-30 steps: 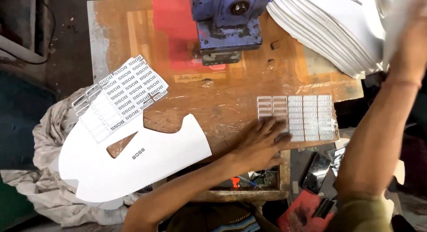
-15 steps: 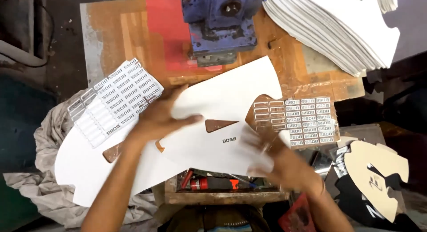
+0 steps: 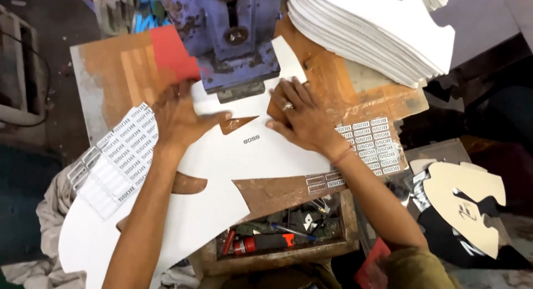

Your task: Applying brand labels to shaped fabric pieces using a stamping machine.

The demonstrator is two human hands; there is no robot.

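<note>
At the worktop's (image 3: 111, 72) far edge, under the blue press (image 3: 233, 39), we now have the white cut sheet (image 3: 261, 150) slid in from the middle. Our left hand (image 3: 177, 120) and right hand (image 3: 302, 117) both press it flat, fingers spread, gripping nothing. Label sheets (image 3: 125, 153) lie left.
</note>
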